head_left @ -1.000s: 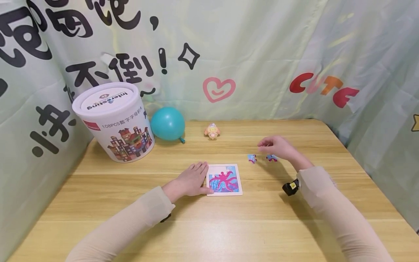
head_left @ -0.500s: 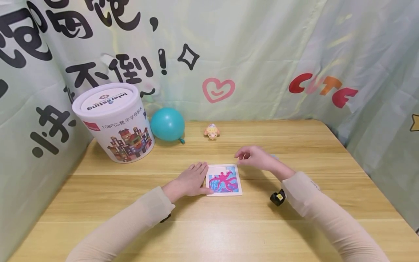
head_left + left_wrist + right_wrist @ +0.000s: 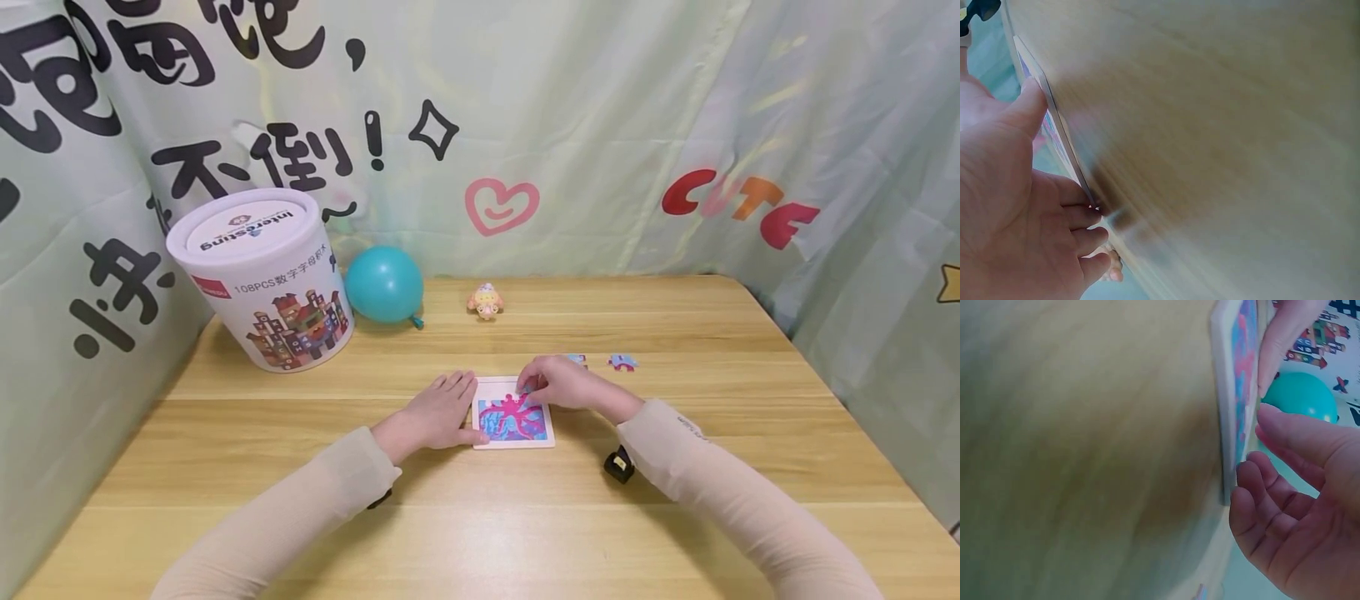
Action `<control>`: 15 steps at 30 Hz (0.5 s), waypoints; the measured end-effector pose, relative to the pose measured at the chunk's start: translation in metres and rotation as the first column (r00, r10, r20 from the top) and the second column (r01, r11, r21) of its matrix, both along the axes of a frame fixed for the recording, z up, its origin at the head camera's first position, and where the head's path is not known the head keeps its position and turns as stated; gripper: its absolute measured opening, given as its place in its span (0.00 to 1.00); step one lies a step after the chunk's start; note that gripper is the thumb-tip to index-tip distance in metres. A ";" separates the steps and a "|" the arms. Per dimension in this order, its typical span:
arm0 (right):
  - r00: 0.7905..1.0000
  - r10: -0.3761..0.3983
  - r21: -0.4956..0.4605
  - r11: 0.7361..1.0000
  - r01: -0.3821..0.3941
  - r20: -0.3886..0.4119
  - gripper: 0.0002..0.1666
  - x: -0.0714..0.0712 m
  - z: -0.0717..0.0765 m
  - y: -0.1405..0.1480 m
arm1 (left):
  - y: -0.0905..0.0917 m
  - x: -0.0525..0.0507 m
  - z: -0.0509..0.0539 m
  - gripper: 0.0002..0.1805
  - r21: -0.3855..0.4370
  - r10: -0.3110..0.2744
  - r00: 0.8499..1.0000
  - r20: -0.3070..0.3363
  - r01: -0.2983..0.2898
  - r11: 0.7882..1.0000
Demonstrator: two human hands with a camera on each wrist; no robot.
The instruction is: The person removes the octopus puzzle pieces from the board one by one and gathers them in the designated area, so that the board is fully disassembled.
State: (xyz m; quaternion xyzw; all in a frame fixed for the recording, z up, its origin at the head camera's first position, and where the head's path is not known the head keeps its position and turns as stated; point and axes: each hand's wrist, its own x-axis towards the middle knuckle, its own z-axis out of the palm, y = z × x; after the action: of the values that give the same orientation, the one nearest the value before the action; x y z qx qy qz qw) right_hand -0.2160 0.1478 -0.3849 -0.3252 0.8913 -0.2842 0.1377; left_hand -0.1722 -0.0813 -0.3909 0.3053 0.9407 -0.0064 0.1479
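One loose puzzle piece (image 3: 577,359) is partly hidden.

In the head view we count one surface (image 3: 450,533) bearing one puzzle tray (image 3: 492,389), the hub of our clock. From it we find one left grip (image 3: 437,412) at nine and one right grip (image 3: 564,383) at two; two loose puzzle pieces (image 3: 623,362) towards two, one partly hidden; one toy figure (image 3: 486,302) just short of twelve; one teal balloon (image 3: 385,283) between ten and eleven; one lidded tub (image 3: 262,283) at ten; two black wrist devices (image 3: 619,465), at four and eight; one pink heart (image 3: 495,213) at twelve.
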 end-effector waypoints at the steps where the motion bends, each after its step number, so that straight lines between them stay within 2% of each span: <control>1: 1.000 0.002 0.014 1.000 -0.002 -0.006 0.05 0.000 -0.001 -0.001 | 0.000 0.000 0.000 0.50 0.000 0.001 1.000 0.002 -0.001 1.000; 6: 0.999 -0.003 0.073 0.997 0.005 -0.032 0.05 0.001 -0.002 -0.005 | 0.001 -0.001 0.000 0.50 -0.015 0.005 1.000 0.004 -0.005 1.000; 15: 0.999 -0.019 0.081 0.996 0.023 -0.041 0.05 0.003 -0.001 -0.007 | 0.001 0.000 0.002 0.51 -0.011 0.023 0.999 0.022 -0.023 1.000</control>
State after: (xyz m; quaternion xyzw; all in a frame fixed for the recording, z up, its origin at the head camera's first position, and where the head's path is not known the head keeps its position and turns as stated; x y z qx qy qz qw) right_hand -0.2133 0.1409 -0.3860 -0.3156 0.9081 -0.2425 0.1301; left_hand -0.1725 -0.0798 -0.3887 0.2937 0.9424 -0.0065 0.1602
